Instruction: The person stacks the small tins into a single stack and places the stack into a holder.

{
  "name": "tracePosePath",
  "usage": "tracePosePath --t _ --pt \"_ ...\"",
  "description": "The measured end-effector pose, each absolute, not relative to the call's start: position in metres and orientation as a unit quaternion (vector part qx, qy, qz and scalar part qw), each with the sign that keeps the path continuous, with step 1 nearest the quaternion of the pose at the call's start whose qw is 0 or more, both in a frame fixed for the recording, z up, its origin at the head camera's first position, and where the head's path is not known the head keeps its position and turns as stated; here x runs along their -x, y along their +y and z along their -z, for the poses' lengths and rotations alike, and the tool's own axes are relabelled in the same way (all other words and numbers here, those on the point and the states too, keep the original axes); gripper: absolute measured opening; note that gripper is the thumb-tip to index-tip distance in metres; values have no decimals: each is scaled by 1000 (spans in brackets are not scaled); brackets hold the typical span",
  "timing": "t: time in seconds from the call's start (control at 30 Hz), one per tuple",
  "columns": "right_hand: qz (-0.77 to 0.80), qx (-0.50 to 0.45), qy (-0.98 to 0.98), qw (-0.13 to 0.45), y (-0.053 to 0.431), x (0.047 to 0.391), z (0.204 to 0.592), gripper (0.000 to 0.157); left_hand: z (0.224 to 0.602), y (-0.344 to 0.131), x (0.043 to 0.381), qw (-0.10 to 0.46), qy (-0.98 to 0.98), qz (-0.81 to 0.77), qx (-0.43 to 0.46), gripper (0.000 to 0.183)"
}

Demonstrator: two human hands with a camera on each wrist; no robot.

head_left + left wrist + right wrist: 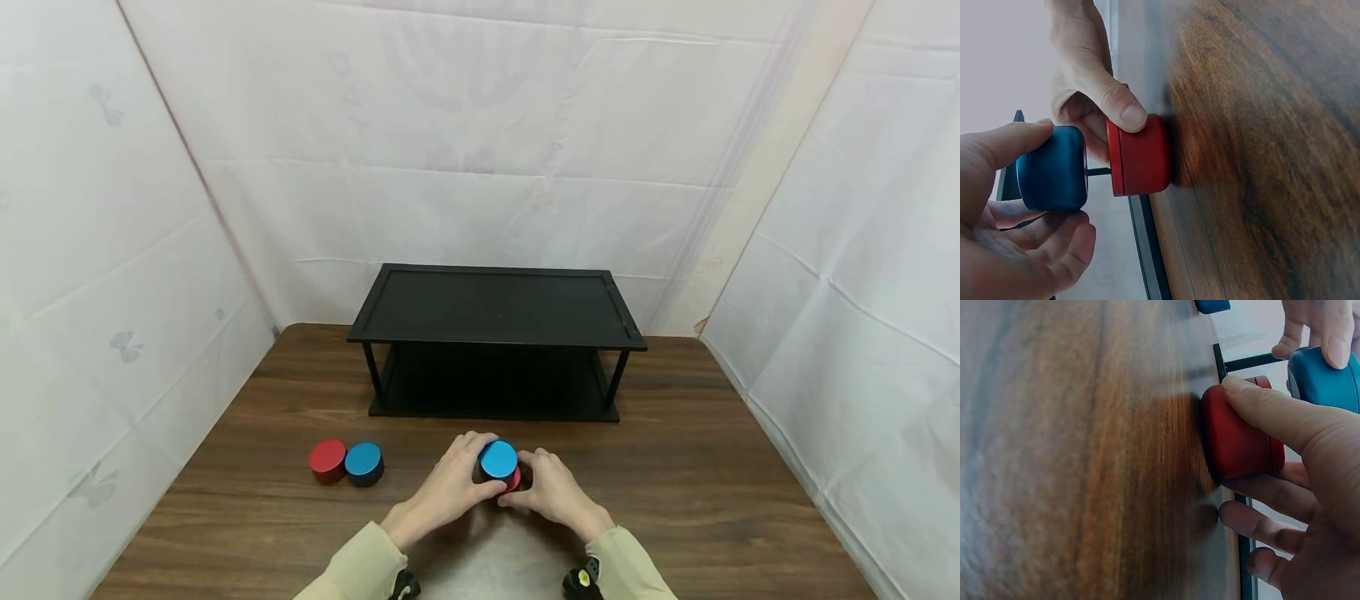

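My left hand (pixel 450 481) grips a blue round tin (pixel 498 460) between thumb and fingers. It is held in the air above a red round tin (pixel 1141 156), with a narrow gap between the two in the left wrist view. My right hand (pixel 552 490) holds that red tin at or just above the tabletop, thumb on one side and fingers on the other. From the head view the blue tin hides most of the red one. Left of the hands, a second red tin (pixel 327 461) and a second blue tin (pixel 364 463) stand side by side on the table.
Behind the hands stands a black two-level rack (pixel 495 304) with a flat top and a lower shelf. The brown wooden table (pixel 712 467) is enclosed by white sheets (pixel 480 125) at the back and both sides.
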State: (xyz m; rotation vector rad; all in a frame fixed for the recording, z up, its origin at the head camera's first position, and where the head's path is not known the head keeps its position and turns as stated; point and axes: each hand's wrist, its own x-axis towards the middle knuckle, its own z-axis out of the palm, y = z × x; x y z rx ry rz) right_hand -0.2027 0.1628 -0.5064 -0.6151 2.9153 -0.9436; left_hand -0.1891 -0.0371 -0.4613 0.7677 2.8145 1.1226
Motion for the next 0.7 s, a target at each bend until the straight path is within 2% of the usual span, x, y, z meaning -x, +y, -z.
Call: tracePosePath --t 0.5,0.7 --pt "308 196 931 8 163 200 503 49 463 -35 191 15 899 -358 -252 59" --pt "306 197 931 9 163 200 503 52 464 -34 190 15 898 -359 -252 61"
